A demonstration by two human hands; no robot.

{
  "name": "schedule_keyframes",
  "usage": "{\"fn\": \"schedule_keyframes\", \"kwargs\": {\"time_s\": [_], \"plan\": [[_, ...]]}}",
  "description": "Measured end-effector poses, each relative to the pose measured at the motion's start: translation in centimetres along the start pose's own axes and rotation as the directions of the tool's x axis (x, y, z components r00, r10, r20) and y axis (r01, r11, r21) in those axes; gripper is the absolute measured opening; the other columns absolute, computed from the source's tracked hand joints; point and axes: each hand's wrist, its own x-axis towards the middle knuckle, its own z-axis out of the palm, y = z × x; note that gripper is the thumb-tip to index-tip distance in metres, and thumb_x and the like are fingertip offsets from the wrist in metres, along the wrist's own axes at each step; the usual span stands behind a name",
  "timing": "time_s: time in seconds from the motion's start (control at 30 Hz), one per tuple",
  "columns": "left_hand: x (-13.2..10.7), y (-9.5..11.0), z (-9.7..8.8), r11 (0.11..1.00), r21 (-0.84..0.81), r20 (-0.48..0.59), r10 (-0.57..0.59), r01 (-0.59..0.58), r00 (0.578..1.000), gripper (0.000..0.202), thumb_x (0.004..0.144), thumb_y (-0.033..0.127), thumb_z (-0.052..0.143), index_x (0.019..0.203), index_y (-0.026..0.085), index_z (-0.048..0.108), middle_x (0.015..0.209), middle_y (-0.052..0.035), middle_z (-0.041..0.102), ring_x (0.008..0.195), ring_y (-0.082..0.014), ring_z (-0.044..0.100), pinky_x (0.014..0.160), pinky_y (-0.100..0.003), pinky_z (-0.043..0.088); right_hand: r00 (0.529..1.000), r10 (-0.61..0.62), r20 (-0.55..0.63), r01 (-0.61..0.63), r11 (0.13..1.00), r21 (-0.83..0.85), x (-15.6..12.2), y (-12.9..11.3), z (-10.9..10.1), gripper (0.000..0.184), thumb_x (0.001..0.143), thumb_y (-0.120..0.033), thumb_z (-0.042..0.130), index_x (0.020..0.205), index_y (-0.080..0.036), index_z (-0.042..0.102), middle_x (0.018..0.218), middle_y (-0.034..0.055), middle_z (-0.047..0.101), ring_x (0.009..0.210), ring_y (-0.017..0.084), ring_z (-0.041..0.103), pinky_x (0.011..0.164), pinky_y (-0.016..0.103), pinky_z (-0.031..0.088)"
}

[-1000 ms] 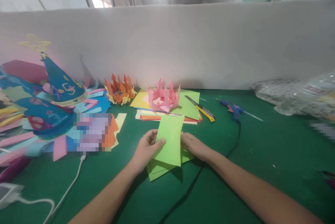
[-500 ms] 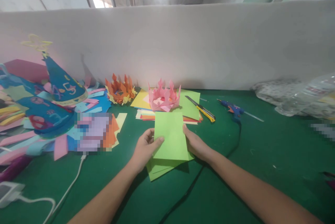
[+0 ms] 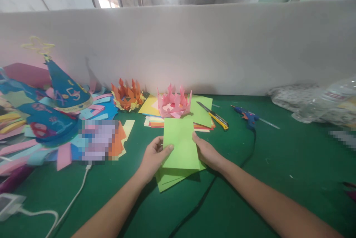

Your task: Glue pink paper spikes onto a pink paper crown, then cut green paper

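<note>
A light green sheet of paper (image 3: 180, 143) is held up between my two hands, above more green paper (image 3: 172, 181) lying on the table. My left hand (image 3: 154, 156) grips its left edge, thumb on the front and fingers behind. At the right edge, my right hand (image 3: 207, 152) holds the sheet with the thumb near the border; its other fingers are hidden behind the paper. Just beyond the sheet stands a pink paper crown (image 3: 174, 103) on a stack of coloured paper (image 3: 202, 113).
A yellow utility knife (image 3: 218, 119) and a blue glue gun (image 3: 247, 115) with a black cord lie to the right. An orange paper crown (image 3: 128, 99), blue cone hats (image 3: 66, 86) and paper strips fill the left. A plastic bottle (image 3: 330, 99) lies far right on the green table (image 3: 258, 189).
Almost nothing differs. The green sheet and both hands stay in nearly the same place, with the view shifted very slightly.
</note>
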Motion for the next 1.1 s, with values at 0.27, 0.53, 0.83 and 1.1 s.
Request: {"fn": "schedule_keyframes", "kwargs": {"time_s": [0.27, 0.53, 0.83, 1.1], "plan": [[0.1, 0.1, -0.4, 0.999, 0.039, 0.042, 0.007, -0.008, 0.999, 0.04, 0.066, 0.039, 0.072, 0.097, 0.016, 0.06, 0.102, -0.0074, 0.067, 0.086, -0.0197, 0.064, 0.074, -0.03, 0.049, 0.996, 0.066, 0.068, -0.079, 0.974, 0.212, -0.2, -1.4, 0.4, 0.04, 0.071, -0.046, 0.067, 0.099, -0.017, 0.067, 0.093, 0.0078, 0.071, 0.079, 0.022, 0.066, 0.076, 0.037, 0.05], [-0.2, 0.9, -1.2, 0.975, 0.211, 0.241, -0.126, 0.075, 0.962, 0.038, 0.075, 0.045, 0.061, 0.098, 0.015, 0.065, 0.084, -0.0059, 0.069, 0.069, -0.0166, 0.062, 0.061, -0.025, 0.047, 0.981, -0.178, -0.072, 0.178, 0.984, 0.002, 0.1, -3.4, -1.3, 0.041, 0.068, -0.038, 0.071, 0.105, -0.022, 0.064, 0.105, 0.0041, 0.067, 0.097, 0.022, 0.06, 0.086, 0.036, 0.045], [0.5, 0.8, -1.9, 0.985, 0.134, 0.029, -0.111, 0.106, 0.993, 0.038, 0.069, 0.043, 0.069, 0.097, 0.017, 0.066, 0.078, -0.003, 0.069, 0.065, -0.0133, 0.06, 0.062, -0.023, 0.044, 0.96, -0.249, -0.124, 0.227, 0.959, -0.168, 0.1, -3.2, -1.4, 0.013, 0.068, -0.032, 0.066, 0.076, -0.021, 0.068, 0.084, 0.0019, 0.067, 0.082, 0.019, 0.058, 0.078, 0.033, 0.044], [0.0, 1.7, -1.7, 0.964, 0.105, 0.116, -0.256, 0.244, 0.96, 0.043, 0.072, 0.047, 0.063, 0.101, 0.014, 0.068, 0.083, -0.0087, 0.07, 0.069, -0.018, 0.064, 0.062, -0.025, 0.047, 0.945, -0.327, -0.015, 0.319, 0.931, -0.177, 0.2, -3.2, -1.4, 0.007, 0.069, -0.023, 0.058, 0.063, -0.019, 0.06, 0.087, 0.003, 0.066, 0.085, 0.018, 0.059, 0.08, 0.034, 0.043]]}}
